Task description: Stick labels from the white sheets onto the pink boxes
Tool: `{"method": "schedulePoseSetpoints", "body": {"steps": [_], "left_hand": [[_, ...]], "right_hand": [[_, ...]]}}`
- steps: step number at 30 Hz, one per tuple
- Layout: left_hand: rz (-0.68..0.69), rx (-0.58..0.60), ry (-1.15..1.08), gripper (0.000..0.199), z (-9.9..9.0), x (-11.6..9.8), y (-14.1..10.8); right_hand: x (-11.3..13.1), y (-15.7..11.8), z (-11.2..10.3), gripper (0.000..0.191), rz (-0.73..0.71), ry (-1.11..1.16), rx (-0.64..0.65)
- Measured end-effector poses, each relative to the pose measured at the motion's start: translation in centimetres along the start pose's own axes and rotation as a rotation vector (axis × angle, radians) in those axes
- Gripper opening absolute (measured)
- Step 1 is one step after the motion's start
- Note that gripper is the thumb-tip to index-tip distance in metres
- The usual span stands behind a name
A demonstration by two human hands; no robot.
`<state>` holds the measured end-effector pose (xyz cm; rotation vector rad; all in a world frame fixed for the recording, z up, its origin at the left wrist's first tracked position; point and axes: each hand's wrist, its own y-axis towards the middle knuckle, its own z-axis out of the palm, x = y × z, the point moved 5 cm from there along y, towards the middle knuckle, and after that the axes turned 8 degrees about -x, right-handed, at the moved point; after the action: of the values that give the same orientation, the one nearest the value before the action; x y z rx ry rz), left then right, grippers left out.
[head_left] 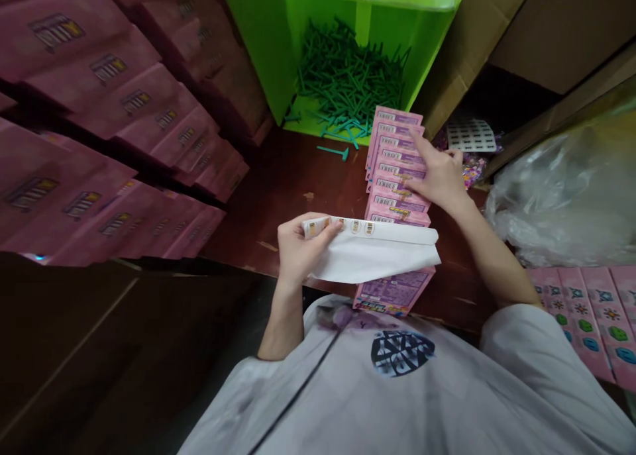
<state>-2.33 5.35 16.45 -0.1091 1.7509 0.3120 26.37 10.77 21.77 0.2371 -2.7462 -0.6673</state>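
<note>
In my left hand (304, 246) is a white sheet of stickers (377, 253), pinched between thumb and fingers near its left end. Small round gold-and-black stickers show along its folded upper edge. My right hand (440, 170) rests over a row of pink and purple boxes (392, 157) with barcodes on their upper faces. Its index finger reaches out onto a box near the far end, the thumb lies apart on a nearer one, and the other fingers are partly curled. The sheet covers part of the row; the nearest box (392, 293) shows below it, close to my shirt.
Behind the row stands a bright green bin (263, 38) with many green plastic pieces (348, 71); one piece (334, 151) lies on the brown table (298, 170). Pink cartons (149, 104) are stacked at left. Clear plastic (561, 190) and more pink boxes (581, 309) are at right.
</note>
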Motion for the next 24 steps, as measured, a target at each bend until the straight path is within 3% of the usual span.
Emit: {"method": "schedulePoseSetpoints", "body": {"steps": [2, 5, 8, 11, 15, 18, 21, 24], "left_hand": [[0.026, 0.016, -0.018, 0.020, 0.3, -0.4, -0.1], [0.070, 0.050, -0.042, 0.018, 1.0, -1.1, -0.2], [0.096, 0.093, -0.075, 0.014, 1.9, -1.6, -0.5], [0.082, 0.120, -0.082, 0.012, 2.5, -1.8, -0.7], [-0.026, 0.063, -0.051, 0.017, 2.8, -1.5, -0.7], [-0.089, 0.056, -0.060, 0.021, 3.1, -1.3, -0.6], [-0.105, 0.047, -0.062, 0.022, 3.2, -0.9, -0.5], [-0.089, 0.039, -0.034, 0.022, 3.0, -0.6, -0.4]], "right_hand": [[1.6, -0.4, -1.2, 0.057, 0.029, 0.244, -0.001], [5.0, -1.7, -1.8, 0.031, -0.044, 0.600, 0.211], [7.0, -2.9, -1.9, 0.013, -0.144, 0.715, 0.341], [6.9, -3.3, -1.9, 0.007, -0.141, 0.747, 0.280], [6.8, -3.8, -2.2, 0.011, -0.221, 0.664, 0.109], [6.8, -3.8, -2.1, 0.011, -0.267, 0.641, 0.121], [4.6, -2.0, -2.0, 0.012, -0.127, 0.666, 0.043], [0.7, 1.1, -1.5, 0.011, 0.013, 0.460, -0.081]]}}
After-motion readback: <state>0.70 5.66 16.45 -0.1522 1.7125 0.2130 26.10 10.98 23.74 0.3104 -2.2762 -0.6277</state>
